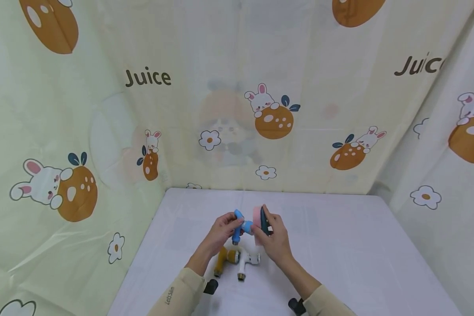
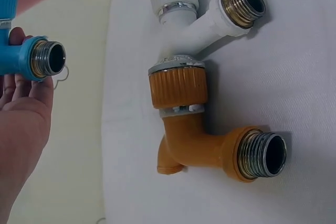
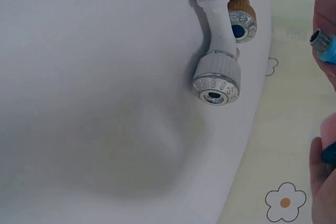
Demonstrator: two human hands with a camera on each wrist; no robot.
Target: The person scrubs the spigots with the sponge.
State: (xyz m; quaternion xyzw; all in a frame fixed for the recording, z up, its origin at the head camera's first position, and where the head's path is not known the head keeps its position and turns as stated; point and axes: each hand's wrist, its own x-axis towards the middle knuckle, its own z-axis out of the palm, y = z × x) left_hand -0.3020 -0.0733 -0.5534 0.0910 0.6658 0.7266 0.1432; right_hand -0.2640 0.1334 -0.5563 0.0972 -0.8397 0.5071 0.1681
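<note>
A blue tap with a threaded metal end is in my left hand, gripped between thumb and fingers above the table. My right hand holds a pink and dark green pad against or close beside the tap's blue knob; contact cannot be told. In the left wrist view, part of the blue tap shows at the left edge. Below the hands, an orange-yellow tap and a white tap lie side by side on the table. The right wrist view catches only a sliver of the pad.
The taps lie on a white-covered table. Behind and on both sides hang pale curtains printed with rabbits, oranges and flowers. A black wrist-camera piece sits by the left sleeve, another by the right.
</note>
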